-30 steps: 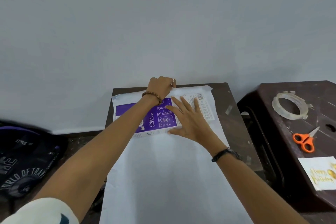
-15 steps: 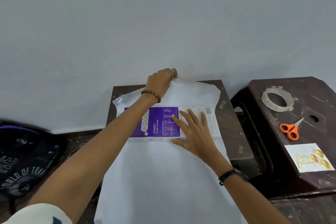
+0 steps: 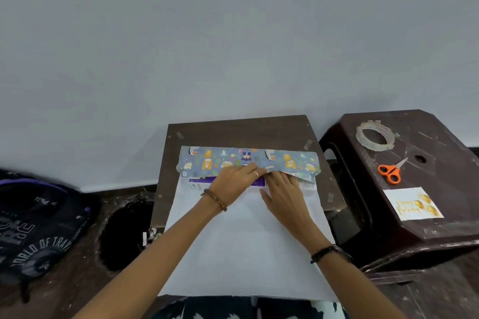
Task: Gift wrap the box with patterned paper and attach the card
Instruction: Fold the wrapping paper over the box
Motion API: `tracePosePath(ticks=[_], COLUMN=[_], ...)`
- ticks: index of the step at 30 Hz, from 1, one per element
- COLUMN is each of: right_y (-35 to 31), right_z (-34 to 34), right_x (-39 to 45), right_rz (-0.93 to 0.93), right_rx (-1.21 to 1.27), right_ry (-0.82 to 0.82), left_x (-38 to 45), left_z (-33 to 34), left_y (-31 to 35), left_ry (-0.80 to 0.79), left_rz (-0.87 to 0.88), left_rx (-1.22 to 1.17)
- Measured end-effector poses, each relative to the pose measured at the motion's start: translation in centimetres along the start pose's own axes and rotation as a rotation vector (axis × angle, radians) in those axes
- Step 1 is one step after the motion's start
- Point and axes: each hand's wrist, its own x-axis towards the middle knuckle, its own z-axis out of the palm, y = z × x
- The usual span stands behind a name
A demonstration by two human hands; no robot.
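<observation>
The far edge of the wrapping paper has been folded toward the person over the box, so that its blue patterned side faces up in a band across the dark worktop, while the rest of the sheet lies white side up and reaches down to the near edge of the worktop. Only a purple strip of the box and a white part with a barcode are seen below the folded band. The left hand is laid over the box at the band's lower edge, its fingers bent and closed on that edge of the paper. The right hand is placed just beside it, its fingertips tucked under the same edge and its thumb spread on the white sheet; whether the paper is pinched there cannot be told. On the brown plastic stool to the right, well apart from the box, the card with gold lettering is lying flat, with orange scissors and a roll of clear tape behind it. A dark backpack is seen at the left
</observation>
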Motion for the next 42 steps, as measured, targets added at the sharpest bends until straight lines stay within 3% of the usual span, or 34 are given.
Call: tracePosePath(ticks=[4,6,9,12,14,19,23,25,29,33,35,37,42], right_y=[0.3,0.6,0.7,0.3,0.1,-0.1,-0.3,-0.2,0.2,1.3,1.7,1.7,1.2], right_z=[-1.6,-1.8,-1.4,-1.1,-0.7,-0.5,-0.6,-0.6,-1.0,-2.0,-2.4,-2.8,-3.4], right_x=[-0.9,-0.6,0.4,1.0,1.1,0.4,0.7,1.5,3.8,6.9,7.4,7.2,6.9], right_rz=[-0.024,0.003,0.006,-0.013,-0.032,-0.017,-0.010,0.006,0.020,0.121,0.140,0.149,0.192], right_rx=[-0.071,-0.058,-0.046,-0.020,-0.022,0.070,0.043,0.045,0.127,0.216,0.257,0.287,0.367], right_ry=[0.082,0.043,-0.161,-0.417,-0.484,-0.207,-0.122,-0.112,-0.109,-0.285,-0.324,-0.291,-0.112], left_x=[-1.5,-2.3,-3.8,-4.5,-4.6,-5.6,-6.2,-5.8,-4.1,-3.2,-2.8,-2.6,-1.0], left_z=[1.0,1.4,2.1,2.8,3.1,3.5,3.7,3.9,3.8,3.6,3.7,4.5,3.3], left_y=[1.5,2.1,3.3,4.2,4.5,4.7,4.8,4.5,3.5,3.7,3.5,2.7,0.4], left_ry=[0.002,0.010,0.013,0.002,0.000,0.019,-0.334,-0.378,-0.392,-0.379,-0.264,-0.176,-0.221], left_rz=[-0.096,-0.102,-0.085,-0.178,-0.200,-0.332,-0.510,-0.563,-0.649,-0.686,-0.654,-0.598,-0.541], left_rx=[-0.083,-0.099,-0.038,-0.024,0.022,-0.041,-0.232,-0.225,-0.256,-0.217,-0.132,-0.031,0.039])
